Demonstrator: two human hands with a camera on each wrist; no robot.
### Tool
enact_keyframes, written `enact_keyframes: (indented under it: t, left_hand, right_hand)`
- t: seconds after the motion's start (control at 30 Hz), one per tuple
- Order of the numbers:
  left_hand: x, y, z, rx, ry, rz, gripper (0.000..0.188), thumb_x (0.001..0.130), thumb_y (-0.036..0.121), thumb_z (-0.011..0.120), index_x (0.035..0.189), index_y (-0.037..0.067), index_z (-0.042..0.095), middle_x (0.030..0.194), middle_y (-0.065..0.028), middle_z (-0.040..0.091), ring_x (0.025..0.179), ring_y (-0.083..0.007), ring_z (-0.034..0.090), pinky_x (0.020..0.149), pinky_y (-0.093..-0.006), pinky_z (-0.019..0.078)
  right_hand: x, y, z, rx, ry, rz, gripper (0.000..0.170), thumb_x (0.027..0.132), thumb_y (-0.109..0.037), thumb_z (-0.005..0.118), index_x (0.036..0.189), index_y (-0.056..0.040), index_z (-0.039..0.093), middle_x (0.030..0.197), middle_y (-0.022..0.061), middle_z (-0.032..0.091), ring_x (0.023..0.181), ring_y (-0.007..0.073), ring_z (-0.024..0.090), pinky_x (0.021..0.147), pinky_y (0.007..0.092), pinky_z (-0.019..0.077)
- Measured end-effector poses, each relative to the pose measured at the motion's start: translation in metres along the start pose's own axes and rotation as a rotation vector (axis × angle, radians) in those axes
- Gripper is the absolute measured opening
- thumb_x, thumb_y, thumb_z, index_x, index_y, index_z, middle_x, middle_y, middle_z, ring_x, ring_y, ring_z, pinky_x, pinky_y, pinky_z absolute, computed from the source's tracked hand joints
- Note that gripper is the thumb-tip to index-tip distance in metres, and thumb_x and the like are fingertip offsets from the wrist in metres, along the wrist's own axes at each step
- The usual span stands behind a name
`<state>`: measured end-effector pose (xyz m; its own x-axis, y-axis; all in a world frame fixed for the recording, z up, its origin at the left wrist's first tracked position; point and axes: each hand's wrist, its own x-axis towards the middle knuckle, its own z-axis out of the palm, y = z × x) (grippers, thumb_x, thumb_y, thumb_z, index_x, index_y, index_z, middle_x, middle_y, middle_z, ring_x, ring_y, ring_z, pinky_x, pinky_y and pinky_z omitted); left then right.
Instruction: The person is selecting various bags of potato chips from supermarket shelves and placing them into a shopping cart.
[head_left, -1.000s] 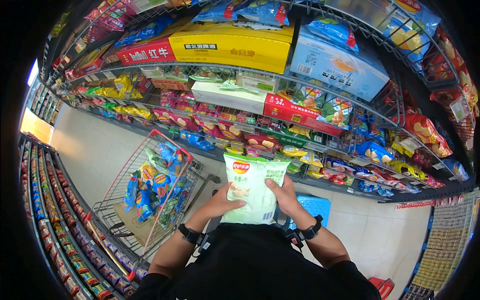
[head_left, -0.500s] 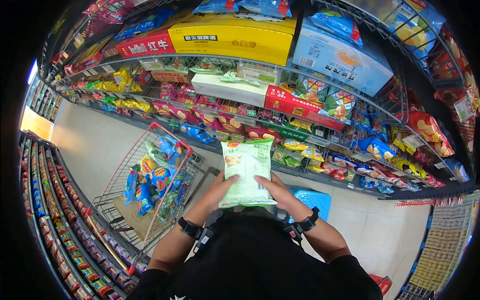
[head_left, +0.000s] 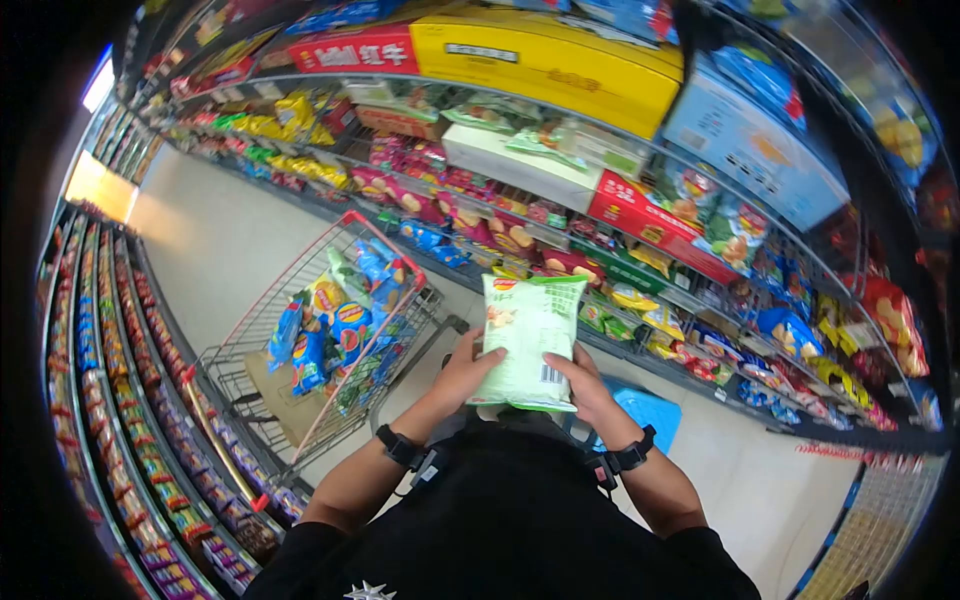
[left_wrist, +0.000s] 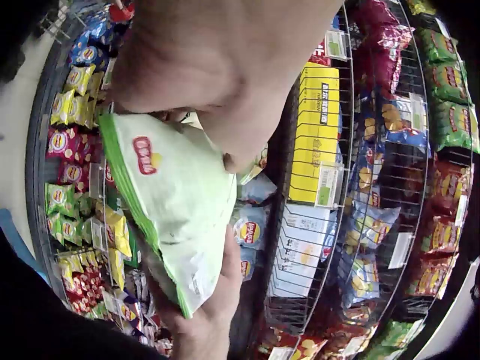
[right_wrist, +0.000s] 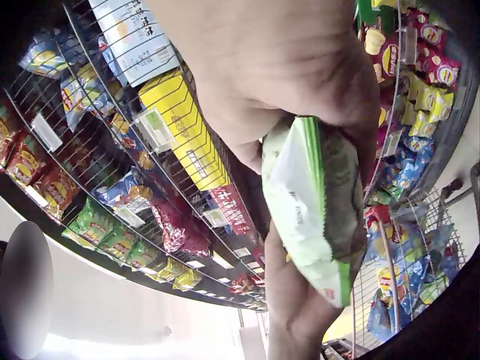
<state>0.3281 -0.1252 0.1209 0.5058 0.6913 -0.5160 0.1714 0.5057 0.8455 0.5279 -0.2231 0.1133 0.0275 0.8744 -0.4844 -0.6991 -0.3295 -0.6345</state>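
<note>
In the head view, a pale green bag of chips (head_left: 530, 345) with a red logo near its top edge is held upright in front of the person's body. The left hand (head_left: 465, 378) grips its left side, thumb lying over the front. On the opposite side the right hand (head_left: 588, 388) holds it, thumb across the front near the barcode. Both thumbs sit on the lower half of the bag (left_wrist: 184, 187). From the right wrist view, the bag (right_wrist: 300, 202) appears edge-on between the two hands, its green seam toward the camera.
A wire shopping cart (head_left: 232, 375) with several chip bags (head_left: 325, 315) stands to the left. Ahead run shelves with snack bags, a yellow box (head_left: 560, 75) and a light blue box (head_left: 750, 150). A blue stool (head_left: 650, 415) is at right, snack racks (head_left: 115, 400) at far left.
The bag has come down toward the body and leans differently; the right thumb has gone from the upper side to the lower front. The head view has turned, shifting cart and shelves rightward.
</note>
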Motion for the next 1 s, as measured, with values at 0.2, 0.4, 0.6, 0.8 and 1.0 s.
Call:
enact_keyframes:
  t: [0.2, 0.4, 0.6, 0.8, 1.0]
  left_hand:
    - [-0.026, -0.017, -0.023, 0.186, 0.074, 0.253, 0.056, 0.086, 0.018, 0.071, 0.134, 0.006, 0.045, 0.12, -0.0103, 0.054, 0.109, -0.019, 0.055, 0.087, -0.0309, 0.0486]
    - [-0.043, -0.02, -0.042, 0.033, 0.207, 0.196, 0.084, 0.078, 0.028, 0.08, 0.139, -0.003, 0.031, 0.13, -0.018, 0.049, 0.12, -0.0248, 0.051, 0.095, -0.0376, 0.0464]
    - [-0.03, -0.07, -0.104, -0.09, 0.311, 0.188, 0.067, 0.082, 0.015, 0.075, 0.135, -0.002, 0.038, 0.126, -0.014, 0.056, 0.116, -0.0193, 0.054, 0.098, -0.034, 0.0454]
    - [-0.04, -0.075, -0.173, -0.42, 0.232, 0.051, 0.061, 0.087, 0.013, 0.067, 0.139, 0.0, 0.037, 0.127, -0.0139, 0.057, 0.114, -0.02, 0.057, 0.097, -0.0336, 0.0468]
    - [-0.047, -0.096, -0.267, -0.429, 0.245, -0.104, 0.064, 0.088, 0.024, 0.069, 0.138, -0.002, 0.037, 0.127, -0.0146, 0.057, 0.112, -0.0196, 0.058, 0.096, -0.033, 0.0471]
  right_hand:
    - [0.008, 0.025, 0.026, -0.238, 0.139, -0.118, 0.064, 0.083, -0.006, 0.07, 0.138, 0.0006, 0.037, 0.124, 0.0154, 0.057, 0.113, 0.0231, 0.058, 0.094, 0.0352, 0.049]
    - [0.005, 0.052, 0.071, -0.354, -0.182, -0.151, 0.075, 0.081, -0.003, 0.07, 0.144, -0.0025, 0.03, 0.142, 0.013, 0.041, 0.133, 0.0249, 0.04, 0.106, 0.0393, 0.0374]
    - [0.035, 0.093, 0.084, -0.593, -0.229, -0.077, 0.075, 0.082, -0.009, 0.073, 0.143, -0.0053, 0.03, 0.144, 0.0123, 0.039, 0.136, 0.0259, 0.036, 0.105, 0.0415, 0.0383]
    - [0.089, 0.129, 0.101, -0.719, -0.174, 0.125, 0.076, 0.085, -0.016, 0.073, 0.144, -0.0038, 0.026, 0.135, 0.0157, 0.048, 0.126, 0.0245, 0.047, 0.1, 0.0382, 0.0438]
    - [0.136, 0.158, 0.174, -0.824, -0.191, 0.49, 0.064, 0.09, -0.023, 0.069, 0.139, -0.0028, 0.033, 0.114, 0.0121, 0.063, 0.096, 0.0193, 0.066, 0.074, 0.0349, 0.0564]
